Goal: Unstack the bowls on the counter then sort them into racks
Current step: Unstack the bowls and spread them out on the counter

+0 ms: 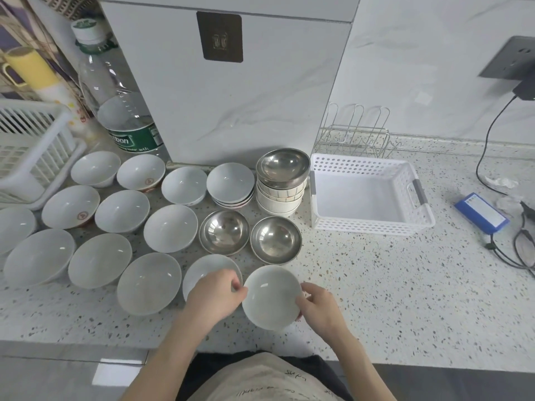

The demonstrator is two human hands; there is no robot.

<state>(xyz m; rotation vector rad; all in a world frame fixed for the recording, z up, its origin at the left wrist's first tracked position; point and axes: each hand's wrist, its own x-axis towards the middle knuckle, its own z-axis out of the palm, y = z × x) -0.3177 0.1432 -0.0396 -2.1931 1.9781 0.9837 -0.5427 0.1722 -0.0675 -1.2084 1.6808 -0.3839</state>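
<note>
A white bowl [270, 296] sits near the counter's front edge, held between both hands. My left hand [215, 293] pinches its left rim and my right hand [320, 306] grips its right rim. Another white bowl [202, 266] lies partly under my left hand. Several single white bowls [170, 227] spread over the counter to the left. Two steel bowls [224, 231] [276, 238] stand behind the hands. A stack of white bowls topped by a steel bowl [282, 166] stands at the back, beside a short stack [230, 182].
A white perforated basket [373, 227] sits to the right of the stacks, with a wire rack [354, 134] behind it. A white slatted rack [34, 151] and a large water bottle [118, 105] stand at the left. A blue device [482, 212] and cables lie far right.
</note>
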